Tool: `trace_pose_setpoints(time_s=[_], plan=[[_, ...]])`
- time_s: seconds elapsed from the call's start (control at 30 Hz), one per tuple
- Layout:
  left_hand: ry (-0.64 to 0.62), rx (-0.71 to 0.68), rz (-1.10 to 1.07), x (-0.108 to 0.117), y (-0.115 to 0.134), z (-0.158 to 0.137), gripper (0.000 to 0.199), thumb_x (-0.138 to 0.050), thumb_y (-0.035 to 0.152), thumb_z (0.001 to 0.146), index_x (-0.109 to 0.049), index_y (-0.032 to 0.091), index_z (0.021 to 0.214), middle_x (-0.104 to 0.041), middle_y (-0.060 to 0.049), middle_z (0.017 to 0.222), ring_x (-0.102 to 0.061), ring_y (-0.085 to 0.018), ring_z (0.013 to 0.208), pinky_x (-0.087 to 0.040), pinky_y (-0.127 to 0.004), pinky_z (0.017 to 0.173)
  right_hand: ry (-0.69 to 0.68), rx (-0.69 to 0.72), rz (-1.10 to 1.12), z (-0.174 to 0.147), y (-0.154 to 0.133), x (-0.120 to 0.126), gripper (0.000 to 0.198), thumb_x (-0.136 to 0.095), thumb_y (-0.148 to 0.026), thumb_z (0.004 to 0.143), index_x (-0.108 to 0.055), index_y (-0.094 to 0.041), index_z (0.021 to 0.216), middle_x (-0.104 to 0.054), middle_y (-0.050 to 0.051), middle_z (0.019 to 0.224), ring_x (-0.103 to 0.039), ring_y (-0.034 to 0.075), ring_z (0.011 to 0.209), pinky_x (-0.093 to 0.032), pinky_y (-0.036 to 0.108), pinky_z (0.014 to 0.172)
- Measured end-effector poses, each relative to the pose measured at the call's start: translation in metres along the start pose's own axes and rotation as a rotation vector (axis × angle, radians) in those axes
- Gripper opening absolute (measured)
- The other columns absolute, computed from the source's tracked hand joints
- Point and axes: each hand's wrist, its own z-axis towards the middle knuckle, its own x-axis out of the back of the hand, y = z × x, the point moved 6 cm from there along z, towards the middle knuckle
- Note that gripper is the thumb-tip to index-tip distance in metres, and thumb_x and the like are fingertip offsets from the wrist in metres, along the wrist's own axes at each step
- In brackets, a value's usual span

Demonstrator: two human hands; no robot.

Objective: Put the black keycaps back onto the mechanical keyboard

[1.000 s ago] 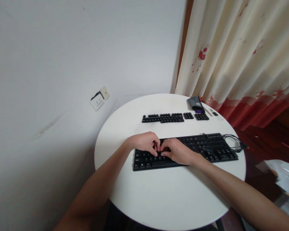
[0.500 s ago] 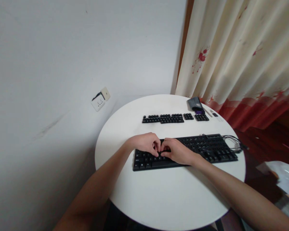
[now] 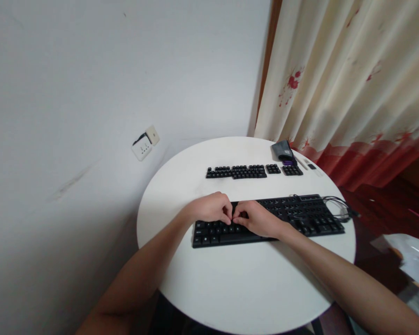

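Note:
A black keyboard (image 3: 258, 237) lies across the round white table (image 3: 251, 288). Its lower-left rows carry keycaps, while its upper and right-hand areas look partly bare. Over its left half, my left hand (image 3: 212, 207) is closed, thumb and fingers pinched together above the keys. My right hand (image 3: 256, 217) is closed in the same way, coming from the right, its fingertips almost touching those of the left. Whatever sits between the fingertips is too small to make out. Behind the keyboard, loose black keycaps (image 3: 248, 172) stand in rows and blocks.
At the back right lie a dark grey pouch (image 3: 282, 150) and a few small pale items (image 3: 303, 163). The keyboard's coiled cable (image 3: 342, 207) reaches the table's right edge. A wall with sockets (image 3: 142, 148) rises at left, and a curtain (image 3: 335, 83) hangs at right.
Both hands stay at the same spot on the keyboard. Their fingertips have shifted slightly upward, with thumbs and fingers pinched closer together.

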Motion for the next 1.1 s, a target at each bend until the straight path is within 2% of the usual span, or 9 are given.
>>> trace_pose_setpoints(time_s=[0.17,0.47,0.6,0.83,1.1], plan=[[-0.004,0.024,-0.033,0.002,-0.004,0.001,0.009,-0.072,0.016,0.073,-0.077,0.019,0.079,-0.071,0.001,0.068,-0.061,-0.012,0.063,-0.041,-0.021,0.06,0.008,-0.015,-0.013,0.0,0.002,-0.001,0.008,-0.064,-0.017,0.084,-0.07,-0.019,0.08,-0.069,0.001,0.076,-0.058,0.013,0.067,-0.038,0.024,0.064],[0.017,0.12,0.027,0.0,-0.013,0.002,0.01,-0.076,0.026,0.071,-0.073,0.019,0.077,-0.069,-0.001,0.071,-0.06,-0.014,0.063,-0.038,-0.022,0.055,0.035,-0.022,-0.052,0.001,0.0,0.0,0.005,-0.068,-0.014,0.08,-0.067,-0.019,0.078,-0.066,-0.001,0.075,-0.056,0.012,0.067,-0.037,0.024,0.064],[0.02,0.14,0.07,-0.001,-0.012,0.002,0.009,-0.075,0.025,0.071,-0.073,0.019,0.076,-0.069,0.0,0.071,-0.059,-0.014,0.063,-0.037,-0.023,0.055,0.054,-0.03,-0.09,0.002,-0.002,0.002,0.007,-0.071,-0.015,0.078,-0.066,-0.019,0.077,-0.066,0.0,0.077,-0.056,0.014,0.073,-0.037,0.025,0.067],[0.04,0.183,0.147,0.0,-0.006,0.001,0.008,-0.074,0.025,0.07,-0.073,0.021,0.077,-0.071,-0.001,0.074,-0.06,-0.015,0.065,-0.037,-0.025,0.057,0.025,-0.065,-0.106,0.002,0.0,-0.003,0.01,-0.069,-0.015,0.08,-0.064,-0.019,0.072,-0.065,-0.002,0.069,-0.054,0.012,0.063,-0.032,0.024,0.06],[0.061,0.186,0.22,0.001,0.001,-0.002,0.007,-0.073,0.023,0.07,-0.073,0.023,0.077,-0.071,-0.001,0.074,-0.061,-0.016,0.066,-0.035,-0.025,0.056,0.019,-0.053,-0.121,0.002,0.0,-0.004,0.011,-0.067,-0.013,0.079,-0.061,-0.02,0.072,-0.064,-0.002,0.069,-0.054,0.012,0.063,-0.031,0.024,0.059]])
